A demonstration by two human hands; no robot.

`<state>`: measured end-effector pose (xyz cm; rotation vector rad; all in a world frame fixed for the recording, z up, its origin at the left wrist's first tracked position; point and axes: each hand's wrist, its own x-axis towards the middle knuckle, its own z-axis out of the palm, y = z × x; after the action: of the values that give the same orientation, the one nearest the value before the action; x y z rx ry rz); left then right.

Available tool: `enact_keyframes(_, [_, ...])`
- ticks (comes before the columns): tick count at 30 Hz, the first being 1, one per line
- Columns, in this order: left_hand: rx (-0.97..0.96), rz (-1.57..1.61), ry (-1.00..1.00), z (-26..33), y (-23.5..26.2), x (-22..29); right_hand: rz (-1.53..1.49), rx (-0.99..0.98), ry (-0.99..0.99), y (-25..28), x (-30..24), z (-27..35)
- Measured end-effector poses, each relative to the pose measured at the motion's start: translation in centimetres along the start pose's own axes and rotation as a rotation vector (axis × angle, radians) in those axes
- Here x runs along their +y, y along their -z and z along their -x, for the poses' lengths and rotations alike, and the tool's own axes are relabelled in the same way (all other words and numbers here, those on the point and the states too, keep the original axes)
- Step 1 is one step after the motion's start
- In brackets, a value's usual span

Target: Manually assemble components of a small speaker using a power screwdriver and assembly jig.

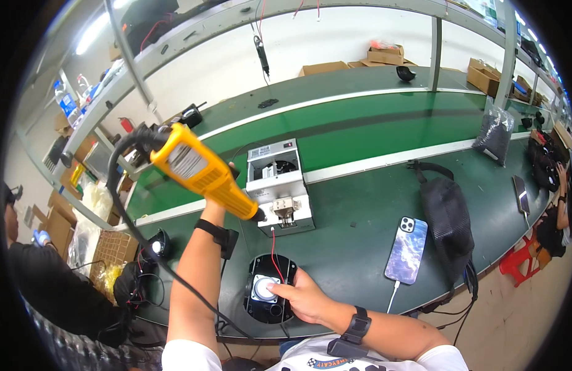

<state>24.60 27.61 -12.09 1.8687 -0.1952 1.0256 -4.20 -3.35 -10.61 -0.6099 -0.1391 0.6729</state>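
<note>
My left hand (213, 209) is raised and grips a yellow electric screwdriver (202, 170); most of the hand is hidden behind the tool. A thick black cable runs back from the tool. Its tip rests at the front of a grey metal box (279, 182) that stands on the bench. My right hand (301, 297) lies on a round black part (264, 290) with a pale disc in its middle, near the bench's front edge, with my fingers at the disc's rim. A thin red wire (274, 250) rises from that part toward the grey box.
A phone (406, 249) on a white charging cable lies right of the part, beside a black bag (450, 216). A green conveyor belt (385, 127) runs behind. Cardboard boxes (484, 75) and a dark sack (496, 133) sit at the back right. Another person (51, 284) sits at left.
</note>
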Motion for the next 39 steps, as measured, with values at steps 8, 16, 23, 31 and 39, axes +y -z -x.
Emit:
enact_keyframes(8, [-0.572,-0.669,0.4,6.4,1.7,12.5,0.164,0.015,-0.155,2.1,1.6,1.9])
enact_keyframes(16, [-0.683,-0.516,0.611,16.6,9.5,21.9,0.155,0.141,-0.041,2.3,-0.3,2.3])
enact_keyframes(23, [-0.758,-0.333,1.042,26.1,11.6,30.8,0.206,0.272,0.261,4.8,-8.1,5.5])
enact_keyframes(31, [-0.885,-0.314,0.797,35.5,9.3,28.7,0.317,0.276,0.245,7.1,-9.1,9.5])
enact_keyframes(39, [-0.406,0.092,1.063,40.1,2.9,24.0,0.253,0.385,0.152,8.5,-8.3,10.5])
